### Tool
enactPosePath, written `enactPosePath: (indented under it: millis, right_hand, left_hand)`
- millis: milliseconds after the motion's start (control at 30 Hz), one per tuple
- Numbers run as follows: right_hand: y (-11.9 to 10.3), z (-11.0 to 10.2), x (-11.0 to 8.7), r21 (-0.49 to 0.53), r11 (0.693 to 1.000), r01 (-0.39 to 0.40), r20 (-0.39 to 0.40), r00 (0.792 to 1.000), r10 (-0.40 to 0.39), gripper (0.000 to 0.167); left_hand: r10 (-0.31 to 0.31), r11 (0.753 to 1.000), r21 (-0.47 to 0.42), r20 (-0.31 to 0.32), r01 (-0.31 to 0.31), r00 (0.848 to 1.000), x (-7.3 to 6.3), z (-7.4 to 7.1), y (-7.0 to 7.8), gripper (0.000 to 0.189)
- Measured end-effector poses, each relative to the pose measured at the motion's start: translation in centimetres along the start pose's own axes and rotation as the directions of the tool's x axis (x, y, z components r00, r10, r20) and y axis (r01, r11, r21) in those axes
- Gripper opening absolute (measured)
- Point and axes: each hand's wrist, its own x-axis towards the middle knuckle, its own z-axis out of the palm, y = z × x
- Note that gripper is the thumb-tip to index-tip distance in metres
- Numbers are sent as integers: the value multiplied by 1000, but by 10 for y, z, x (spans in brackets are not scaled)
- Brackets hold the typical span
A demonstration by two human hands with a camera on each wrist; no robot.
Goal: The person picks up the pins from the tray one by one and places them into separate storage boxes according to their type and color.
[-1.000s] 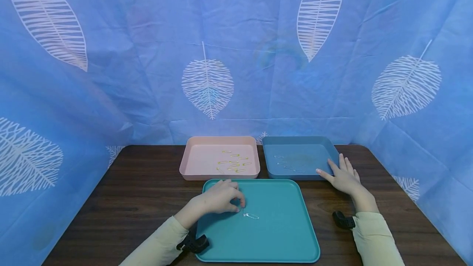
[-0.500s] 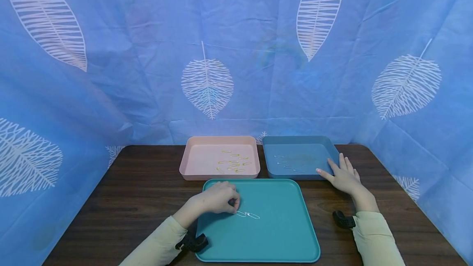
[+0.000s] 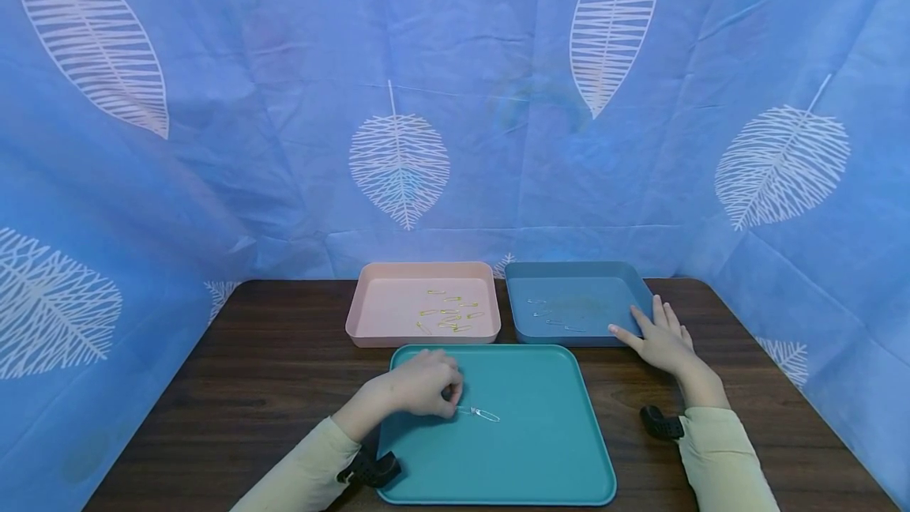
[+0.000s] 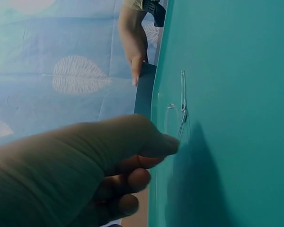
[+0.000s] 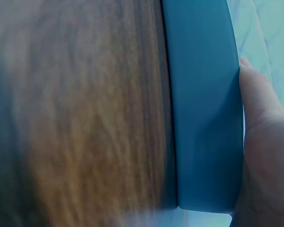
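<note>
Over the teal tray, my left hand pinches the end of a silver safety pin between thumb and forefinger. Another silver safety pin lies on the tray at the far end of the pinched one. In the left wrist view the two silver shapes meet or overlap; whether they are linked I cannot tell. My right hand rests with fairly straight, spread fingers on the right front corner of the blue tray, its thumb over the front rim.
Several silver safety pins lie in the blue tray. Left of it, a pink tray holds several yellow safety pins. All three trays stand on a dark wooden table. A blue leaf-print cloth hangs behind.
My left hand shifted slightly left and down, and its thumb and forefinger closed on a safety pin. The right hand stays at the blue tray.
</note>
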Motion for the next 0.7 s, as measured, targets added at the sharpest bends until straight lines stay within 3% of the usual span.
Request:
enactPosePath:
  millis: [267,467,700]
  right_hand:
    - [-2,1,1,3,1000,2,3,1000,-2,96]
    - [-1,0,0,10,1000,0,3,1000,0,96]
    - [1,0,0,16,1000,-7,8,1000,7,98]
  left_hand:
    - [44,998,57,-115,-38,992,0,-2,1,22]
    - [85,991,119,-213,-61,973,2,-5,3,20]
    - [95,987,147,-259,-58,961,7,-10,7,16]
